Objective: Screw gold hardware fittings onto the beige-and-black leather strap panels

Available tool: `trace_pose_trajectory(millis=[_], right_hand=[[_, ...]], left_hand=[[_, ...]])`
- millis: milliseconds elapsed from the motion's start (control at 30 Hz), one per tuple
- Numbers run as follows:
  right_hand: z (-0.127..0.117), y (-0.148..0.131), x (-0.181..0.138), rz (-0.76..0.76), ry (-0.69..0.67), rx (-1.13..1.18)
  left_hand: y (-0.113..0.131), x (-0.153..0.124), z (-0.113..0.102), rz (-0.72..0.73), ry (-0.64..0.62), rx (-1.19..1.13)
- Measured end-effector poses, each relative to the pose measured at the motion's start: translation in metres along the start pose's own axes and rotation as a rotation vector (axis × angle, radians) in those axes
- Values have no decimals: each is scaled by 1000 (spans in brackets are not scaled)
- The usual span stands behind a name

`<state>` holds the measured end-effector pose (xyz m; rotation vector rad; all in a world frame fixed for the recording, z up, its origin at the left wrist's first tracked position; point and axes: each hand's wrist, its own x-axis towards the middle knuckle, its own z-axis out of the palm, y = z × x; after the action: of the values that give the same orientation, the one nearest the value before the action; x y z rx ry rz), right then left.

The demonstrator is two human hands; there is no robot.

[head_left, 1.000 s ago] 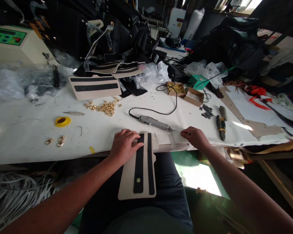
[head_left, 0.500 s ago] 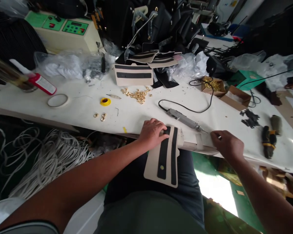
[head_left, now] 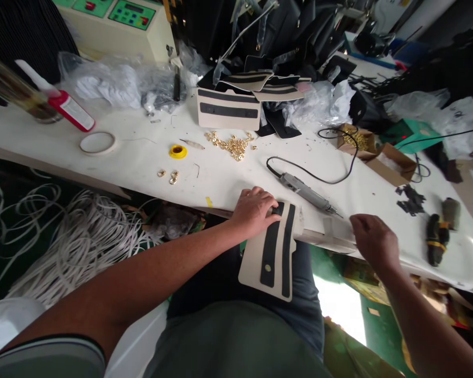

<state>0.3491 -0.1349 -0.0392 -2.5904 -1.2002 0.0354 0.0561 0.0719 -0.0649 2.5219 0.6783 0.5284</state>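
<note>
A beige leather panel (head_left: 256,260) with two black stripes and a small brass stud hangs over the white table's front edge onto my lap. My left hand (head_left: 254,210) lies on its top end, fingers curled over it and pressing it to the table. My right hand (head_left: 372,241) rests at the table edge to the right, fingers bent down on the panel's pale side strip (head_left: 333,231); what it grips is hidden. A grey corded rotary tool (head_left: 305,191) lies just behind both hands.
On the white table (head_left: 134,163) lie gold hardware (head_left: 232,144), a yellow tape roll (head_left: 178,151), two gold clasps (head_left: 169,175), stacked striped panels (head_left: 228,107), cardboard boxes (head_left: 390,157) and black pliers (head_left: 433,239). White cord (head_left: 74,241) is piled below left. A control box (head_left: 126,26) stands behind.
The view has swung left and down. My right hand has slid a little toward me along the table edge. My left hand stays on the panel.
</note>
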Motion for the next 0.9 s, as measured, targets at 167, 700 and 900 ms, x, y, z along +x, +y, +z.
trace_pose_trajectory(millis=[167, 700, 900], right_hand=[[-4, -78, -22, -14, -217, 495], [40, -157, -7, -320, -333, 460], [43, -159, -9, -253, -287, 485]], left_hand=[[-1, 0, 1, 7, -5, -3], [-1, -1, 0, 4, -5, 6], [-1, -1, 0, 6, -8, 22]])
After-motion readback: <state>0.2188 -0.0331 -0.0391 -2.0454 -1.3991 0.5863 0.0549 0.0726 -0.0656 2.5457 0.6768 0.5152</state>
